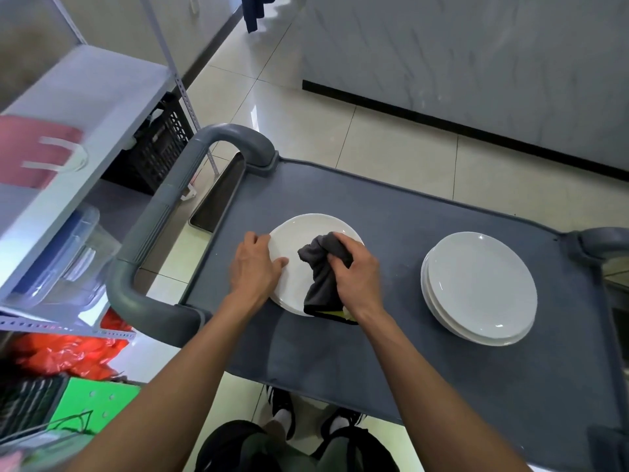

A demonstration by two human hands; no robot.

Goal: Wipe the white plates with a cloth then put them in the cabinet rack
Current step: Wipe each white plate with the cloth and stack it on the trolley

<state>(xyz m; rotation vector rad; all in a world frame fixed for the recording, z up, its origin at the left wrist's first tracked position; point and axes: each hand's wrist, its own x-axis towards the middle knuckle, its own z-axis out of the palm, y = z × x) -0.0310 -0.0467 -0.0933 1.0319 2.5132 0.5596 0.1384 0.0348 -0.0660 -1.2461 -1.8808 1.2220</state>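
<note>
The right hand bunches a dark grey cloth, fingers curled round it, and presses it onto a white plate near the middle of the grey cart top. The left hand lies with fingers fairly straight on the plate's rim at nine o'clock, thumb on the plate face. At three o'clock from the hands, well apart, sits a stack of white plates. At ten o'clock the cart handle curves between the plate and a metal shelf unit holding a clear plastic bin and a black crate. Red plastic bags lie at eight o'clock.
</note>
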